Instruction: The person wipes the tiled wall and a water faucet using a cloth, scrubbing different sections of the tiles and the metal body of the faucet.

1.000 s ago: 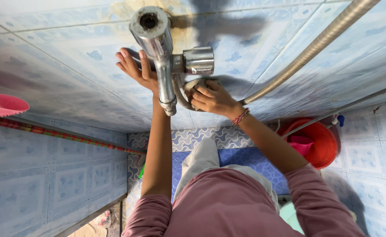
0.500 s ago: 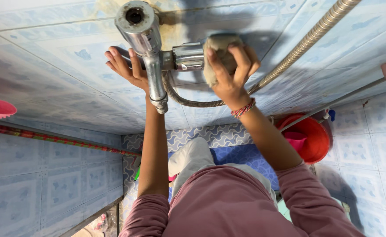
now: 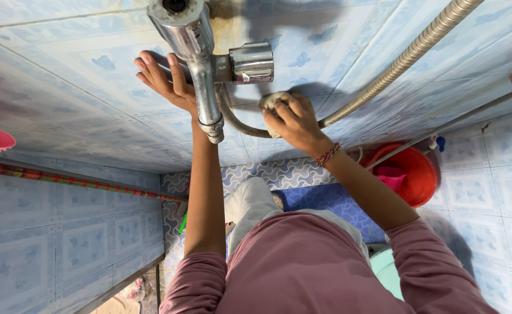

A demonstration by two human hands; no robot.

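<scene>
— Where are the hands?

— The left hand [image 3: 166,81] lies flat on the tiled wall [image 3: 64,99] behind the chrome tap [image 3: 201,64], fingers spread, its grip apart and holding nothing.

— And the other?

— The right hand [image 3: 294,122] has its grip clamped on a pale sponge [image 3: 269,103], pressing it against the wall just under the tap's knob [image 3: 251,62], beside the metal hose [image 3: 407,58]. A red bucket [image 3: 410,174] sits on the floor below.
</scene>
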